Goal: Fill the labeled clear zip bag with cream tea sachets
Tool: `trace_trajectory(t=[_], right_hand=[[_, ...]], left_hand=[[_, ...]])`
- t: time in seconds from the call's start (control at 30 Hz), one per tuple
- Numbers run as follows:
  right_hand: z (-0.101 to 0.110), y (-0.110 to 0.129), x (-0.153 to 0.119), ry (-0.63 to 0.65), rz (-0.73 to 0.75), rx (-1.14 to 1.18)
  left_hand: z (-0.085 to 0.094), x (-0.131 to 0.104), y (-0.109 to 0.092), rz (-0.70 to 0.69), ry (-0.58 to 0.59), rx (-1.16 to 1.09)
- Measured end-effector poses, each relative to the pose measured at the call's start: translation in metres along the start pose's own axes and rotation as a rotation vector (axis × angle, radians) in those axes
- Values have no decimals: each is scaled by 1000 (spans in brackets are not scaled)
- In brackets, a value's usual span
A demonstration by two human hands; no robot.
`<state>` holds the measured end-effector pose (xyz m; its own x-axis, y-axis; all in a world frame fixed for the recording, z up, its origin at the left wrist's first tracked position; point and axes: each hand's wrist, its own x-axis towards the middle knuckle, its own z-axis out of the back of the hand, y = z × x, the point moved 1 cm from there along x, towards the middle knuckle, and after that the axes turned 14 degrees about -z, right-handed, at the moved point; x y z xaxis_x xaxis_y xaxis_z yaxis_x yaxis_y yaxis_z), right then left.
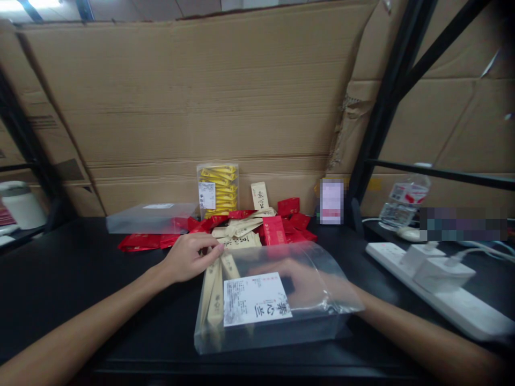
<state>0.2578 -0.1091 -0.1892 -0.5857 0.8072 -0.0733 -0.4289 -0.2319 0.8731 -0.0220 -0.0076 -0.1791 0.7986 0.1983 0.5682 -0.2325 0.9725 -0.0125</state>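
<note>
A frosted clear plastic bag with a white printed label lies on its side in front of me, with several cream-coloured sachets at its left end. My left hand is closed on the bag's upper left edge. Through the bag's open right side reaches my right hand; it shows only blurred through the plastic, so its fingers cannot be made out. Just behind the bag is a loose heap of cream sachets and red packets.
A filled bag of yellow sachets stands at the back, beside a flat translucent bag. A phone leans against the cardboard wall. To the right lie a power strip and a water bottle; a white cup is far left.
</note>
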Motion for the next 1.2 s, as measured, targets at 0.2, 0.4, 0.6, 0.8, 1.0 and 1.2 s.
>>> trace_trajectory(t=[0.2, 0.4, 0.6, 0.8, 1.0, 1.2], right_hand=[[2, -7, 1, 29, 28, -6], [20, -21, 2, -22, -57, 244], [28, -39, 7, -8, -92, 297], [25, -48, 8, -64, -227, 123], [36, -47, 3, 18, -376, -13], [73, -49, -18, 314, -317, 147]], left_hand=[[0, 1, 1, 82, 38, -22], [4, 3, 0, 74, 34, -37], [15, -4, 16, 88, 6, 125], [24, -12, 39, 170, 101, 348], [22, -18, 54, 245, 201, 401], [32, -20, 63, 421, 315, 469]])
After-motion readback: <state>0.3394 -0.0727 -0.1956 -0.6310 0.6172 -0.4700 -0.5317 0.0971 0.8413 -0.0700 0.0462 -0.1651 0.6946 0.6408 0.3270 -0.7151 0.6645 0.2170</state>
